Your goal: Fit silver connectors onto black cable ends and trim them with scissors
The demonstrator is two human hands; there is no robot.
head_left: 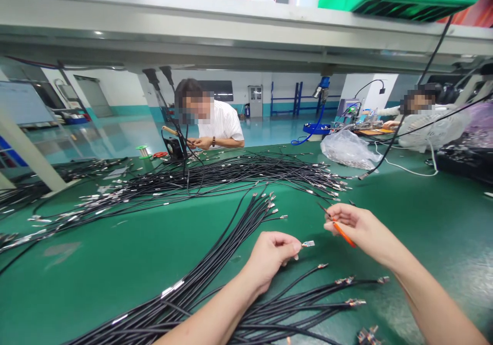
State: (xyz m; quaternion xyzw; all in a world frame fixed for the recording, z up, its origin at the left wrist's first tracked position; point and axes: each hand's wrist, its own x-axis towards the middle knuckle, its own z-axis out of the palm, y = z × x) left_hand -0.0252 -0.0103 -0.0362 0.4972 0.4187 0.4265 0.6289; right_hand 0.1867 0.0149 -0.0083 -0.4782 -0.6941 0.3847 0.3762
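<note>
Across the green bench mat [115, 278], far left, I see a long loose bundle of black cables [215, 178] tipped with metal terminals. Beyond it sit a small solder spool [143, 151] and a black bench unit [174, 147], then a co-worker in a white striped shirt [219, 127], whose hands are together at the bench edge; whatever they hold is too small for me to tell.

Nearer me, the left hand [267, 260] has thumb and fingertips pressed together, pinching a small metal terminal [307, 243]. The terminal sticks out to the right, its long axis about level and aimed at the other hand. I can't tell whether a cable is attached. The right hand [356, 224] is the nearer hand to the terminal's free end, with bare mat between them. It pinches a slim orange-handled tool [344, 234] lying diagonally, dark tip up and left, passing above the terminal without touching it. A second cable bundle [292, 304] fans out beneath both forearms, ends toward the right.

Further right lie a clear plastic bag [348, 150] and a second co-worker [423, 129] at a cluttered bench station.
</note>
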